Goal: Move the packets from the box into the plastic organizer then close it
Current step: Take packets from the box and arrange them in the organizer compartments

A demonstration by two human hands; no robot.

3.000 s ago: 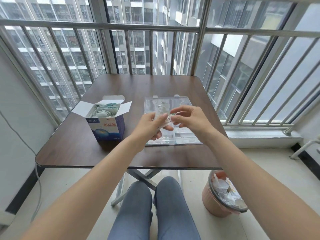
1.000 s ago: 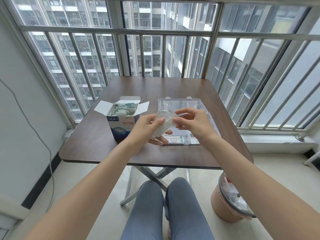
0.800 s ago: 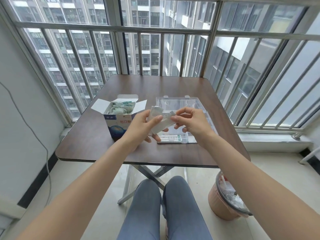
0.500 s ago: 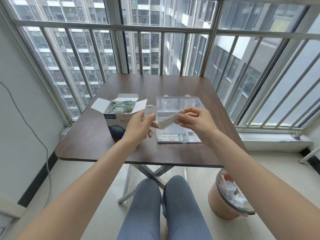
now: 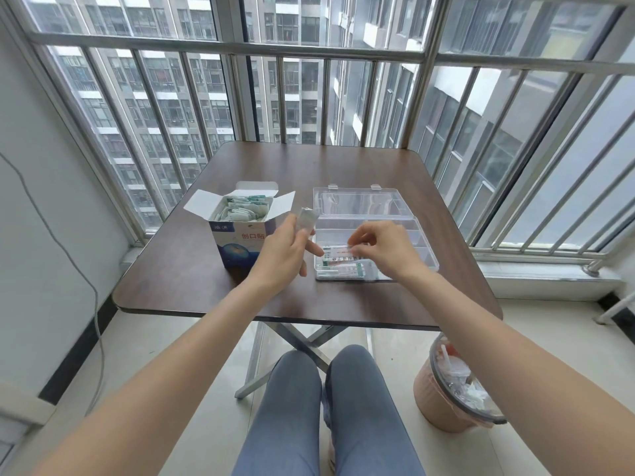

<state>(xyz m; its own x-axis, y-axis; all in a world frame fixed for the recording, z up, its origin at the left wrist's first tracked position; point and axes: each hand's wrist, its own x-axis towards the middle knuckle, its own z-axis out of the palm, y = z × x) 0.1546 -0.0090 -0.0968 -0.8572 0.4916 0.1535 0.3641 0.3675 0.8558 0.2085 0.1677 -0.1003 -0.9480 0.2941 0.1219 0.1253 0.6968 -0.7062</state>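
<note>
Pinching one packet (image 5: 343,250) in my right hand (image 5: 381,250), I lower it flat onto the stack in the plastic organizer (image 5: 426,259)'s near-left compartment. My left hand (image 5: 283,254), at nine o'clock, grips a spare wad of packets (image 5: 307,219). More wait in the box (image 5: 240,231); I should align edges so the lid shuts.

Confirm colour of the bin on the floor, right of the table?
Pinkish-peach bin with a dark rim, seen in the head view.

Bare table (image 5: 309,166) beyond box (image 5: 240,240), organizer (image 5: 426,249).
</note>
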